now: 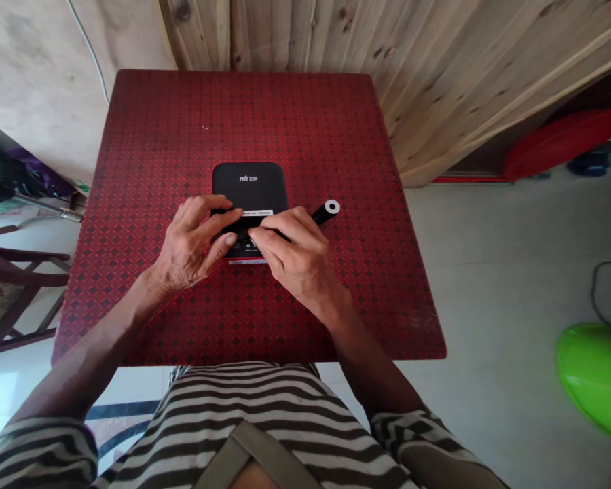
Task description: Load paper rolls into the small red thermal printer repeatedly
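A black box (248, 187) with white lettering and a white label strip lies flat on the table, a red edge showing along its near side. My left hand (193, 238) rests on its left part, fingers spread and bent over the top, with the thumb near the front end. In my right hand (298, 248) is a slim black stick-like tool (322, 215), whose white ring-shaped end points up to the right. Its front tip is hidden by my fingers, which are pinched together over the box's near right part. I cannot make out the tool's exact kind.
The table (336, 129) has a red patterned cover. A plank wall (305, 34) rises behind it. To the left stands a dark wooden chair (25, 278); a bright green rounded object (595, 377) sits on the floor at right.
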`<state>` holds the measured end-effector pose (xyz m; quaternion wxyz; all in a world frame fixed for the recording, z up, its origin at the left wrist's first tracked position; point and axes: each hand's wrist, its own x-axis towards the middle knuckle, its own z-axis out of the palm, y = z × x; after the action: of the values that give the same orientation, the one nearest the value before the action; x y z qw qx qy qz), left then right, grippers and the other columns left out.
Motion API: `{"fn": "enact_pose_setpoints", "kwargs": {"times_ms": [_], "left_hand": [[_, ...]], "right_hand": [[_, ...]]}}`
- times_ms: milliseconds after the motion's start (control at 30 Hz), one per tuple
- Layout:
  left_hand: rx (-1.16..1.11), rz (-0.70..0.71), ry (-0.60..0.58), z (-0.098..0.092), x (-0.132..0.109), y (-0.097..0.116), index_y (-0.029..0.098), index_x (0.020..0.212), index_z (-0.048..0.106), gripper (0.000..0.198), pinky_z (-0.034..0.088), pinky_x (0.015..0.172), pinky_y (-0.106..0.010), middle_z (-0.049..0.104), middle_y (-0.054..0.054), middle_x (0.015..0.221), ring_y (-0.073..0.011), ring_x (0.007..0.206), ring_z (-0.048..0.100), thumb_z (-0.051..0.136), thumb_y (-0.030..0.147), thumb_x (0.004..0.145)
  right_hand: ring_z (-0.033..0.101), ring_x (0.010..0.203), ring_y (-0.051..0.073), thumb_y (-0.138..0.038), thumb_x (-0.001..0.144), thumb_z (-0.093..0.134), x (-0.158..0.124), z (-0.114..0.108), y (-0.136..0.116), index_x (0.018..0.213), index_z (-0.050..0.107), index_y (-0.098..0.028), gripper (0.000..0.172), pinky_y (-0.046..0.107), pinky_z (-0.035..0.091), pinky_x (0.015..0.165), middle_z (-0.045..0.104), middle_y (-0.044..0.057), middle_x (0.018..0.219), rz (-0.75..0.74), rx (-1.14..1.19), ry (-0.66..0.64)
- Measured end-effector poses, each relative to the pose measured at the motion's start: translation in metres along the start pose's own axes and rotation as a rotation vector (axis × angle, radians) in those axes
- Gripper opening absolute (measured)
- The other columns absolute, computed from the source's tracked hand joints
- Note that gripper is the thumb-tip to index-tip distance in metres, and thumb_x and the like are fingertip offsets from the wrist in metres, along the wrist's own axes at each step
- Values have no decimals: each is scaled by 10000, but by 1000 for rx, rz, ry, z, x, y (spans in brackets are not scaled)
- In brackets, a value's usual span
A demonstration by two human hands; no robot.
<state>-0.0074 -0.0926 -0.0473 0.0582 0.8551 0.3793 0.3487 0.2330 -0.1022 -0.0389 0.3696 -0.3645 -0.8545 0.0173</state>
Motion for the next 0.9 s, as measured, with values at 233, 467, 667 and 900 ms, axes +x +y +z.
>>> {"fn": "enact_pose_setpoints", "kwargs": {"times_ms": [233, 467, 667, 900], "left_hand": [[16, 58, -6, 4, -8, -4, 255, 1540, 586, 646, 572, 1079, -521, 652, -168, 1391, -322, 1317, 641, 506, 689, 1067], [-16, 44, -9, 6, -11, -5, 272, 1519, 612, 771, 564, 1085, -537, 644, -171, 1413, -339, 1300, 642, 555, 819, 978], [35, 43, -22, 8, -13, -3, 240, 1552, 565, 817, 540, 1090, -549, 631, -185, 1424, -353, 1331, 619, 471, 837, 1001], [76, -31, 112, 4, -36, 12, 248, 1569, 536, 688, 539, 1141, -493, 607, -180, 1472, -332, 1349, 623, 639, 651, 1021]], "right_hand": [[649, 956, 237, -167, 1087, 563, 1, -3, -2, 1075, 776, -244, 228, 426, 566, 896, 774, 66, 1024, 75, 61, -57], [646, 931, 238, -175, 1063, 628, -1, -2, 0, 1086, 764, -172, 138, 404, 595, 890, 778, 99, 1006, -9, 54, 38], [710, 1047, 251, -200, 1071, 616, -5, -7, 0, 1231, 740, -252, 209, 468, 621, 964, 787, 83, 1139, 65, 77, 85], [752, 848, 173, -339, 1092, 601, -32, 2, 7, 1173, 718, -260, 163, 316, 627, 731, 791, 41, 996, 407, 234, 294]]}}
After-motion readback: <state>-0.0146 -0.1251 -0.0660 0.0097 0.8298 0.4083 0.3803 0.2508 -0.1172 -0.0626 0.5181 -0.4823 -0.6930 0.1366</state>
